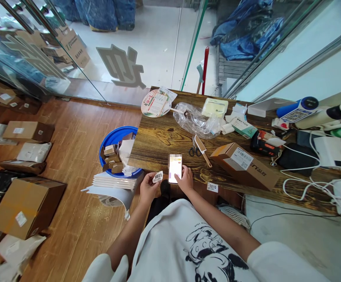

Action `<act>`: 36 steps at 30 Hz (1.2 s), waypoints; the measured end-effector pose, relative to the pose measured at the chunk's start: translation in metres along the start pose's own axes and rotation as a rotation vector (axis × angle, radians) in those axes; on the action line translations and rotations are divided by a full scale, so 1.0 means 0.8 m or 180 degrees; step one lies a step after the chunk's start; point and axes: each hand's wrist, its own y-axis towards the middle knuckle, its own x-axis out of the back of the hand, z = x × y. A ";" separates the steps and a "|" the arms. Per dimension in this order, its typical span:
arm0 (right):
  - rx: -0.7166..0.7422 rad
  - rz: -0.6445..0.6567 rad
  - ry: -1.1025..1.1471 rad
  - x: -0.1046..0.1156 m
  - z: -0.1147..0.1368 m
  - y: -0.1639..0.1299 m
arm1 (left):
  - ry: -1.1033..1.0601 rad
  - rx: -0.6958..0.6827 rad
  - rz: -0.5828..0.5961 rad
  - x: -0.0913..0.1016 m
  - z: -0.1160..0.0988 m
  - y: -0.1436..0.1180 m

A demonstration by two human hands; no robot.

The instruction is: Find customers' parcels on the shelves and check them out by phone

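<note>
Wooden flooring strewn with parcels runs up to a dark table (158, 137) by glass doors. At its near edge the left hand (148, 188) pinches a small numbered label (157, 177), turned face-up beside the phone (175, 168), seemingly so both read together. The right hand (185, 180) steadies the phone, its grip closed loosely around the lower corner. Scissors (193, 150) and a cardboard box (243, 164) lie just beyond.

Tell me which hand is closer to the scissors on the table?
The right hand. It rests on the phone, just below and left of the scissors. The left hand is farther left, off the table edge, its fingers pinching a small numbered label.
</note>
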 end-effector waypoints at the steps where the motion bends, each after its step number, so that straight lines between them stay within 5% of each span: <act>1: 0.0033 0.0026 0.0028 0.001 -0.002 0.000 | -0.0002 0.0004 0.0006 0.000 0.000 0.000; 36: -0.0022 0.0018 0.0012 0.001 0.000 -0.001 | 0.0035 0.0064 0.0011 -0.004 0.006 -0.001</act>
